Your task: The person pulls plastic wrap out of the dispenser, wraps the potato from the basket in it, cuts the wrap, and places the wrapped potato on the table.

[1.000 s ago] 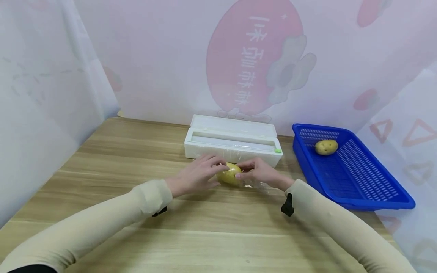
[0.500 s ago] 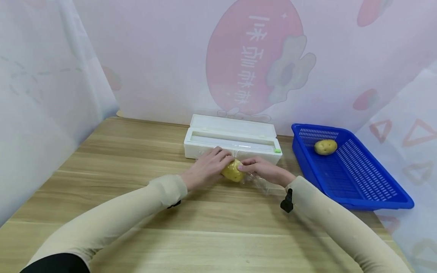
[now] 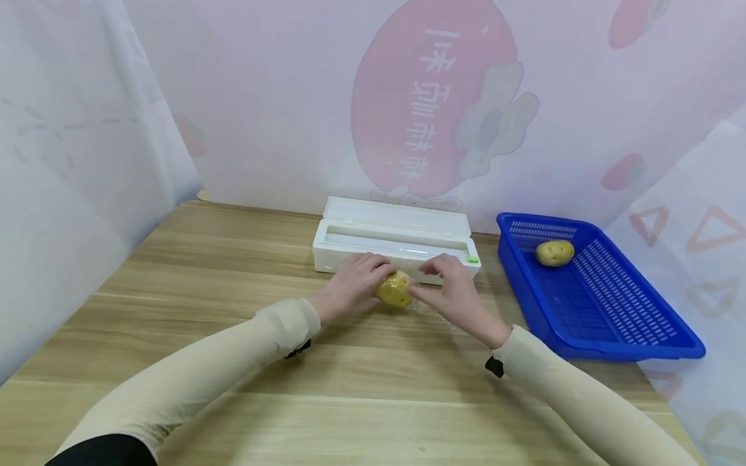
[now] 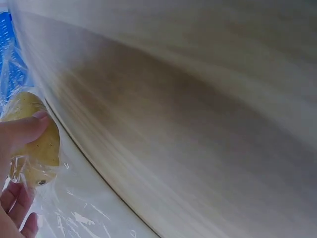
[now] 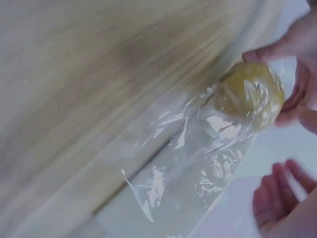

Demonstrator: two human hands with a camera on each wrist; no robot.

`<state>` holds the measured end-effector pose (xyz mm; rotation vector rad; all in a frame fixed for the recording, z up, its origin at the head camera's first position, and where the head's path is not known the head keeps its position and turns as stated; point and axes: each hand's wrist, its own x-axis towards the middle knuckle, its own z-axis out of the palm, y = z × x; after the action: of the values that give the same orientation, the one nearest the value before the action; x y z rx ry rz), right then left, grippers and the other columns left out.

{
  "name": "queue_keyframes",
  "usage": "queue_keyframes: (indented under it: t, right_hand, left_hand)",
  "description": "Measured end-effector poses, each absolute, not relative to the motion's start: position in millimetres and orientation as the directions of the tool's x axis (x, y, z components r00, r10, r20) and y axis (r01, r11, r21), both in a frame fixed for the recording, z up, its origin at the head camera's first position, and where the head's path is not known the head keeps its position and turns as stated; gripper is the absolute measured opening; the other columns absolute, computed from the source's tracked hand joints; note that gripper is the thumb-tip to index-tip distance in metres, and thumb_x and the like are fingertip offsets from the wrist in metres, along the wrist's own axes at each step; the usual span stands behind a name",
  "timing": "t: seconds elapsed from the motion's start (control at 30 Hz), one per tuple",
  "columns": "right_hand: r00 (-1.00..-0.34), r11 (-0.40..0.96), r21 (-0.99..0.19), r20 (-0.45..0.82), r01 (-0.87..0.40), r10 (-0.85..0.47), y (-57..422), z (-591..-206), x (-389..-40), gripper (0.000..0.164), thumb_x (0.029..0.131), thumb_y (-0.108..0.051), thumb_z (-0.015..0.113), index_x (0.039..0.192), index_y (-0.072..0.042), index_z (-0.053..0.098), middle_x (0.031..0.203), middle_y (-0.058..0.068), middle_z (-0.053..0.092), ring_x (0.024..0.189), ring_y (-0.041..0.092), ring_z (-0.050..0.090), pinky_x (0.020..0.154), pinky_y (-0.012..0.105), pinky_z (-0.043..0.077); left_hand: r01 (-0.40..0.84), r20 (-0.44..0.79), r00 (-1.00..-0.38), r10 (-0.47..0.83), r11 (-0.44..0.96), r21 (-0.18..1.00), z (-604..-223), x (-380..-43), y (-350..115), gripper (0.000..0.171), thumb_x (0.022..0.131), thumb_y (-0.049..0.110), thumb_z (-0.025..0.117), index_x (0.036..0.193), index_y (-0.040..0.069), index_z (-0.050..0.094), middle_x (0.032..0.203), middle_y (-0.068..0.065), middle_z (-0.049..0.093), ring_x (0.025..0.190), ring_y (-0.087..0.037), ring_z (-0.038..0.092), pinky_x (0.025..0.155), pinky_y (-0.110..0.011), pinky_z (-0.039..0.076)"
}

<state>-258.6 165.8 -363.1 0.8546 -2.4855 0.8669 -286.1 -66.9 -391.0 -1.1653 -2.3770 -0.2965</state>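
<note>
Two hands are in play, and the right hand [image 3: 454,294] is the one that has changed: half a second ago it pinches at the end of the film-covered potato [image 3: 394,289], and now its fingers lift clear and spread away from the thumb. We see nothing pinched there, though the thumb reaches right beside the potato and we cannot tell whether they touch. On the other side the left hand [image 3: 353,285] keeps its curled hold on the potato, so that looks to us like the only firm grip left. The potato itself is just in front of the open white cling-film box [image 3: 332,259], low over the wooden table [image 3: 373,401]; whether it rests on the wood we cannot say. From the right wrist we catch the clear cling film [image 5: 230,131], crumpled and shining, lying over the potato and trailing off past the front of the box. For the work in hand we read this as a change of hold: right hand freed, left hand steadying, plenty of film loose. Whether the sheet joins the box we cannot make out. Away to the right, well apart, a second potato [image 3: 554,253] lies in the blue plastic basket [image 3: 583,298].
</note>
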Motion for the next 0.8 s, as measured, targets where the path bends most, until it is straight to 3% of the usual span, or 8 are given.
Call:
queue_keyframes:
  t: [0.07, 0.13, 0.27, 0.43, 0.6, 0.8]
  right_hand:
    - [-0.65, 0.606, -0.298, 0.557, -0.738, -0.517, 163, -365, -256, 0.045, 0.07, -0.019, 0.091, 0.102, 0.003, 0.067, 0.098, 0.014, 0.063, 0.092, 0.028, 0.058, 0.079, 0.044, 0.051]
    - [-0.607, 0.607, -0.212, 0.547, -0.766, -0.576, 161, -370, -256, 0.051, 0.066, -0.017, 0.093, 0.104, 0.004, 0.066, 0.101, 0.014, 0.062, 0.093, 0.027, 0.058, 0.08, 0.042, 0.051]
    - [-0.638, 0.655, -0.182, 0.516, -0.734, -0.572, 160, -379, -258, 0.061, 0.061, -0.013, 0.096, 0.11, 0.004, 0.064, 0.107, 0.014, 0.06, 0.096, 0.026, 0.057, 0.083, 0.038, 0.051]
    - [-0.675, 0.685, -0.198, 0.494, -0.702, -0.549, 159, -385, -266, 0.067, 0.058, -0.011, 0.097, 0.113, 0.004, 0.062, 0.109, 0.012, 0.057, 0.096, 0.024, 0.057, 0.085, 0.036, 0.05]
    - [-0.713, 0.706, -0.233, 0.468, -0.669, -0.522, 157, -387, -274, 0.066, 0.063, -0.013, 0.095, 0.116, 0.004, 0.059, 0.11, 0.013, 0.056, 0.1, 0.025, 0.055, 0.088, 0.036, 0.05]
    - [-0.732, 0.688, -0.298, 0.456, -0.662, -0.507, 162, -387, -280, 0.063, 0.067, -0.012, 0.093, 0.12, 0.002, 0.061, 0.114, 0.012, 0.061, 0.105, 0.026, 0.057, 0.091, 0.038, 0.049]
  left_hand:
    - [0.793, 0.512, -0.53, 0.676, 0.608, 0.019, -391, -286, -67, 0.06, 0.072, 0.023, 0.089, 0.122, 0.004, 0.062, 0.122, -0.011, 0.059, 0.109, -0.027, 0.054, 0.094, -0.043, 0.044]
    - [0.798, 0.521, -0.536, 0.665, 0.6, 0.054, -391, -286, -67, 0.061, 0.07, 0.022, 0.09, 0.122, 0.004, 0.062, 0.121, -0.011, 0.06, 0.106, -0.027, 0.054, 0.092, -0.042, 0.045]
    - [0.789, 0.522, -0.568, 0.637, 0.602, 0.124, -391, -285, -65, 0.063, 0.07, 0.022, 0.091, 0.123, 0.004, 0.062, 0.12, -0.01, 0.062, 0.103, -0.026, 0.055, 0.09, -0.039, 0.045]
    - [0.73, 0.48, -0.661, 0.576, 0.641, 0.237, -390, -285, -64, 0.069, 0.071, 0.028, 0.09, 0.125, 0.002, 0.056, 0.117, -0.011, 0.064, 0.099, -0.023, 0.057, 0.09, -0.036, 0.045]
    - [0.68, 0.439, -0.725, 0.531, 0.653, 0.333, -387, -287, -61, 0.068, 0.074, 0.031, 0.088, 0.124, 0.003, 0.054, 0.108, -0.009, 0.067, 0.093, -0.021, 0.058, 0.081, -0.033, 0.048]
    - [0.667, 0.441, -0.74, 0.507, 0.639, 0.384, -386, -284, -56, 0.06, 0.077, 0.032, 0.086, 0.12, 0.002, 0.056, 0.103, -0.009, 0.067, 0.09, -0.022, 0.06, 0.078, -0.033, 0.049]
